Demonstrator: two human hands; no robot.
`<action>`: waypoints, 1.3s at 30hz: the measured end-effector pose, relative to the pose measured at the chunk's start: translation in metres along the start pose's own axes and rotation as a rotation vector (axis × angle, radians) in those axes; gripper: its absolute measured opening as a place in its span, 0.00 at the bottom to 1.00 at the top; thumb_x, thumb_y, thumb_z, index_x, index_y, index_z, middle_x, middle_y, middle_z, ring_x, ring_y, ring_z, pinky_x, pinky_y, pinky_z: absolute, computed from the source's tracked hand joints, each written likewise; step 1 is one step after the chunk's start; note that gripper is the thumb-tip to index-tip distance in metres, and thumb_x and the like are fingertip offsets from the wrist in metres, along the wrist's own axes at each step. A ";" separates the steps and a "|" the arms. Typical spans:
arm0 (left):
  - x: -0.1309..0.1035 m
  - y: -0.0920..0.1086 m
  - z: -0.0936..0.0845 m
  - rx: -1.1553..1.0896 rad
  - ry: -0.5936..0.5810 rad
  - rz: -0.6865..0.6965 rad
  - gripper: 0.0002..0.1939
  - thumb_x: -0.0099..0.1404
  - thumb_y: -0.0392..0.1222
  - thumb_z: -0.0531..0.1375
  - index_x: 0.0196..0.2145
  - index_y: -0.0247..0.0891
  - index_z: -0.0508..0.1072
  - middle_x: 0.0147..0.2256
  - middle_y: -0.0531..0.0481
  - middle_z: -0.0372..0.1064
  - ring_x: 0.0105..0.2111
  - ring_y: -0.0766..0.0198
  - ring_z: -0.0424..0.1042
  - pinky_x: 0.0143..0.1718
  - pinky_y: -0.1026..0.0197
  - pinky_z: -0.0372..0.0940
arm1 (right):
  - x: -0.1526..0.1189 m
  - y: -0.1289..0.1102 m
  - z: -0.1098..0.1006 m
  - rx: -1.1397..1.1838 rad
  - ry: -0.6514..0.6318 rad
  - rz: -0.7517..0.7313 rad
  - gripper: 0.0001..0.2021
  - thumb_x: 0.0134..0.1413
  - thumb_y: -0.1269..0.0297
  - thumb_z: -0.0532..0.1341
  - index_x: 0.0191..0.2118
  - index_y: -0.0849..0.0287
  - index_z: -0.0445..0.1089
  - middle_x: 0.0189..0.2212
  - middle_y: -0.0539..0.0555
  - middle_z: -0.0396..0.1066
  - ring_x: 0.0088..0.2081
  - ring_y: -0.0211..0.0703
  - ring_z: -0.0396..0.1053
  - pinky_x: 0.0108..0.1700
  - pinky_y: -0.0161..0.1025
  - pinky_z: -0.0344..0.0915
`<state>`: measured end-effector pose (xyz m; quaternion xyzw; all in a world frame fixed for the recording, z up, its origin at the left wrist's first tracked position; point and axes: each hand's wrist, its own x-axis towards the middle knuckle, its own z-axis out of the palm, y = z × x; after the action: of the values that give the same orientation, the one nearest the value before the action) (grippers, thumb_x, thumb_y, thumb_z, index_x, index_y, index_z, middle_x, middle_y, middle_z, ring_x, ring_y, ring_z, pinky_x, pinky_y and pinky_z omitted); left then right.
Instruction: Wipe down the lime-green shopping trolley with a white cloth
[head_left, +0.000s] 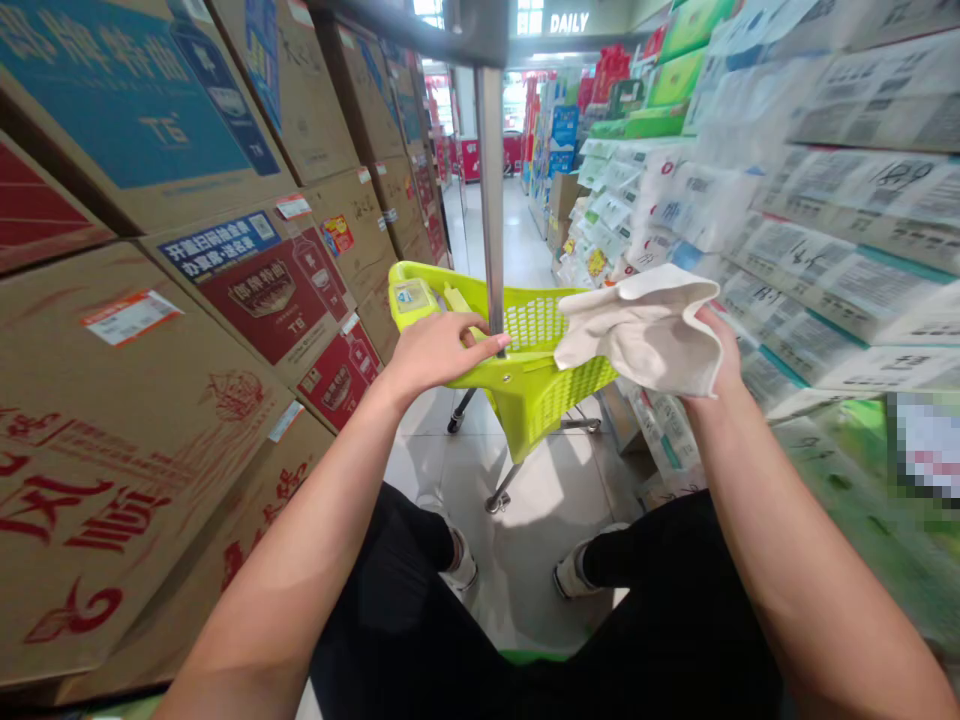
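A lime-green shopping cart [529,400] with a perforated plastic basket stands in front of me. My left hand [442,350] grips its near left rim, thumb stretched across the base of an upright metal pole [491,200]. Some of that hand's fingers are hidden behind the rim. On the right side, my right hand [726,360] holds a crumpled off-white cloth [645,325] over the basket's right edge; the cloth covers most of its fingers. The pole rises through the middle of the view to a dark, blurred part [450,30] at the top.
Stacked cardboard cartons [142,380] line the left side closely. Piled white packages [840,250] crowd the right, with green packs [690,75] farther back. Between them a tiled aisle [510,230] runs ahead. Cart wheels [495,500] and my shoes [574,575] are on the floor.
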<state>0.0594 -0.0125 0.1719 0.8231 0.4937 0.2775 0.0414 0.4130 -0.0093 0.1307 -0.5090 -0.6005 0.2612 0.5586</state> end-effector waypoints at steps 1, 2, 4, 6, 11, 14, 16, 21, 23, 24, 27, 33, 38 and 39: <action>-0.001 -0.001 -0.004 0.037 -0.064 -0.007 0.30 0.61 0.71 0.52 0.37 0.43 0.78 0.32 0.48 0.77 0.32 0.58 0.72 0.31 0.60 0.57 | 0.006 0.000 0.007 0.233 0.075 0.013 0.28 0.63 0.45 0.44 0.52 0.59 0.70 0.40 0.61 0.77 0.42 0.54 0.73 0.47 0.51 0.67; -0.001 -0.003 -0.007 0.054 -0.086 -0.018 0.31 0.61 0.71 0.51 0.37 0.42 0.78 0.32 0.49 0.77 0.32 0.58 0.72 0.30 0.60 0.56 | 0.010 0.000 0.017 0.402 0.125 0.014 0.25 0.61 0.45 0.48 0.49 0.58 0.70 0.40 0.59 0.77 0.42 0.53 0.73 0.48 0.51 0.67; 0.000 -0.006 -0.011 0.046 -0.090 -0.031 0.30 0.62 0.70 0.50 0.37 0.42 0.78 0.31 0.49 0.77 0.31 0.60 0.71 0.30 0.61 0.55 | 0.012 -0.004 0.041 0.422 0.067 -0.029 0.21 0.60 0.47 0.50 0.44 0.56 0.71 0.40 0.55 0.76 0.42 0.50 0.72 0.49 0.49 0.66; 0.003 -0.012 -0.011 0.013 -0.085 -0.027 0.29 0.62 0.68 0.51 0.36 0.41 0.78 0.30 0.49 0.76 0.29 0.61 0.69 0.29 0.61 0.53 | 0.004 -0.007 0.069 0.220 -0.207 -0.121 0.18 0.60 0.49 0.52 0.38 0.56 0.72 0.38 0.53 0.76 0.42 0.49 0.71 0.49 0.47 0.64; 0.014 -0.031 -0.008 -0.077 -0.063 0.006 0.25 0.59 0.63 0.57 0.32 0.38 0.78 0.17 0.54 0.65 0.20 0.67 0.59 0.25 0.62 0.48 | -0.028 0.001 0.126 -0.353 -0.436 -0.279 0.17 0.64 0.50 0.51 0.41 0.59 0.68 0.31 0.53 0.72 0.33 0.46 0.67 0.36 0.39 0.59; 0.018 -0.043 -0.011 -0.124 -0.072 0.031 0.22 0.58 0.61 0.59 0.28 0.37 0.77 0.14 0.58 0.54 0.18 0.71 0.51 0.24 0.62 0.45 | -0.034 0.020 0.129 -0.697 -0.281 -0.227 0.23 0.67 0.48 0.45 0.48 0.60 0.67 0.29 0.55 0.73 0.30 0.47 0.67 0.32 0.38 0.52; 0.019 -0.050 -0.014 -0.153 -0.079 0.044 0.21 0.58 0.59 0.60 0.27 0.36 0.76 0.14 0.59 0.50 0.17 0.72 0.48 0.23 0.62 0.43 | -0.034 0.039 0.112 -0.948 -0.262 -0.199 0.25 0.68 0.48 0.43 0.44 0.60 0.70 0.29 0.58 0.74 0.31 0.49 0.68 0.31 0.38 0.49; 0.014 -0.063 -0.020 -0.217 -0.073 0.079 0.19 0.58 0.57 0.62 0.26 0.36 0.74 0.15 0.60 0.47 0.18 0.72 0.46 0.23 0.63 0.43 | -0.034 0.086 0.037 -1.330 -0.157 -0.082 0.24 0.67 0.55 0.45 0.36 0.62 0.74 0.32 0.63 0.76 0.33 0.50 0.71 0.31 0.40 0.46; 0.013 -0.063 -0.018 -0.216 -0.033 0.103 0.19 0.59 0.56 0.62 0.25 0.36 0.73 0.15 0.60 0.47 0.18 0.72 0.46 0.23 0.63 0.44 | -0.035 0.092 0.027 -1.367 -0.120 -0.055 0.23 0.66 0.56 0.45 0.37 0.63 0.75 0.32 0.64 0.76 0.33 0.50 0.71 0.32 0.40 0.47; 0.014 -0.062 -0.016 -0.209 -0.011 0.117 0.19 0.59 0.56 0.61 0.25 0.36 0.73 0.15 0.60 0.47 0.18 0.72 0.46 0.24 0.63 0.44 | -0.036 0.090 0.032 -1.355 -0.109 -0.053 0.24 0.67 0.56 0.45 0.37 0.63 0.75 0.32 0.64 0.76 0.33 0.50 0.71 0.32 0.40 0.47; 0.019 -0.054 -0.010 -0.192 0.028 0.147 0.20 0.60 0.57 0.60 0.24 0.36 0.73 0.15 0.59 0.48 0.19 0.72 0.48 0.24 0.63 0.45 | -0.038 0.064 0.084 -1.211 -0.095 -0.111 0.25 0.68 0.56 0.44 0.36 0.62 0.76 0.33 0.63 0.77 0.32 0.49 0.71 0.33 0.40 0.49; 0.030 -0.053 -0.004 -0.179 -0.002 0.149 0.22 0.60 0.60 0.60 0.24 0.36 0.73 0.15 0.59 0.48 0.18 0.71 0.48 0.23 0.63 0.44 | -0.045 -0.007 0.198 -0.889 -0.016 -0.263 0.28 0.71 0.58 0.38 0.36 0.58 0.74 0.32 0.57 0.77 0.30 0.45 0.68 0.32 0.40 0.46; 0.034 -0.076 -0.010 -0.207 -0.086 0.182 0.22 0.61 0.59 0.59 0.26 0.35 0.75 0.16 0.58 0.54 0.18 0.72 0.51 0.22 0.63 0.44 | -0.041 0.021 0.162 -0.988 -0.074 -0.284 0.23 0.69 0.57 0.44 0.35 0.58 0.73 0.33 0.57 0.77 0.32 0.45 0.69 0.33 0.40 0.46; 0.034 -0.081 -0.011 -0.221 -0.101 0.197 0.22 0.61 0.59 0.58 0.26 0.35 0.75 0.17 0.57 0.56 0.19 0.71 0.53 0.22 0.64 0.45 | -0.039 0.036 0.142 -1.039 -0.078 -0.255 0.23 0.68 0.57 0.44 0.34 0.59 0.74 0.33 0.58 0.77 0.32 0.45 0.69 0.33 0.40 0.47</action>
<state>0.0023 0.0550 0.1678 0.8708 0.3745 0.2913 0.1292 0.2861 0.0040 0.0490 -0.6314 -0.7280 -0.1219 0.2377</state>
